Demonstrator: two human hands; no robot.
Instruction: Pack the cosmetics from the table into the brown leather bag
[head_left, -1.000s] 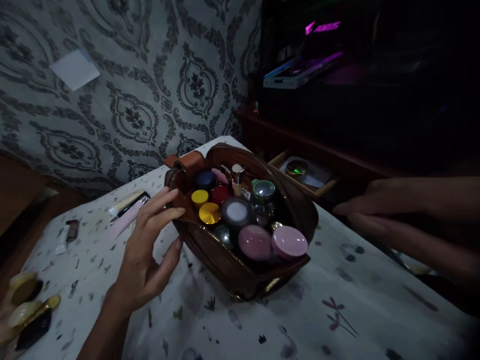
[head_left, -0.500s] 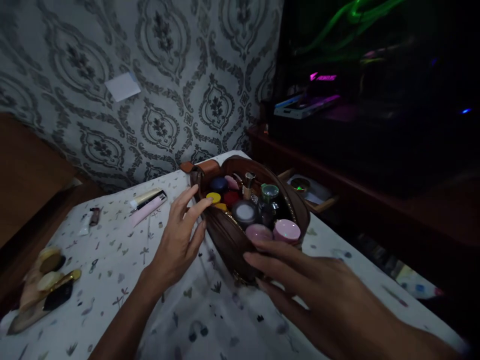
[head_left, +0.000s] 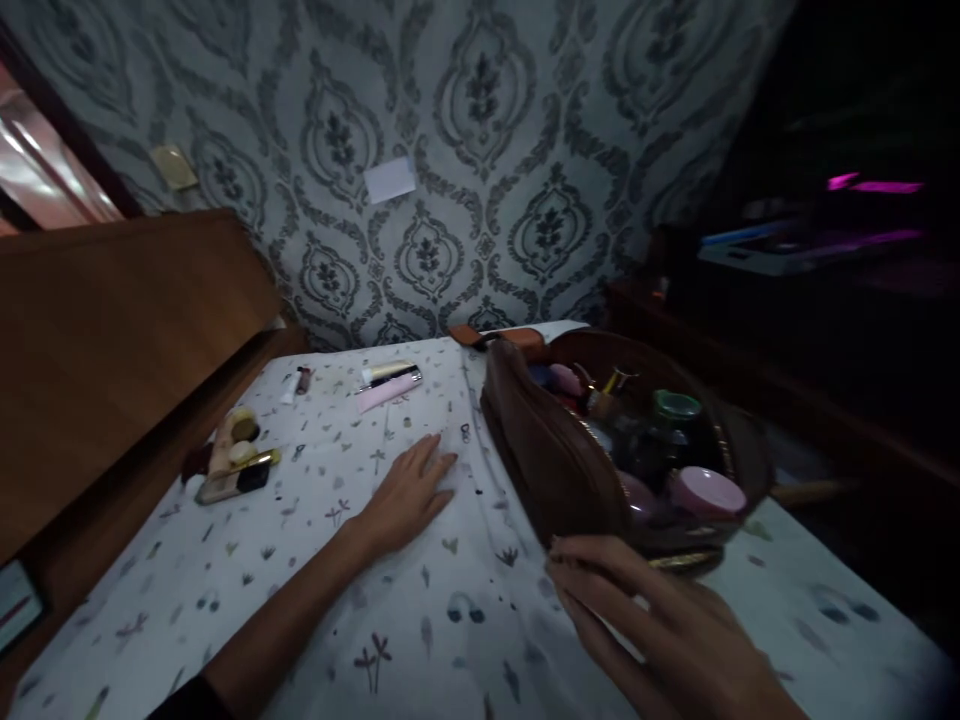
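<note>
A brown zippered bag (head_left: 559,460) stands unzipped on the patterned white cloth, tilted so its near side wall rises. Inside I see a pink round-lidded jar (head_left: 706,492), a jar with a green rim (head_left: 676,405) and other cosmetics, partly hidden by the wall. Left of the bag, my left hand (head_left: 409,495) is open over the cloth, fingers stretched forward and nothing in them. My right hand (head_left: 652,610) is at the bag's near lower corner, its fingers extended and slightly bent, holding nothing visible. Whether its fingertips touch the bag, I cannot tell.
Tubes (head_left: 390,385) lie on the cloth at the back, with small tubes (head_left: 297,384) farther left. A cluster of makeup bottles (head_left: 236,460) sits near the left edge. A wooden board (head_left: 135,350) borders that side; a patterned wall (head_left: 487,150) stands behind.
The view has swung left, so the bag appears farther right. My left hand has left the bag's opening and moved down to the cloth. The right hand stays by the bag.
</note>
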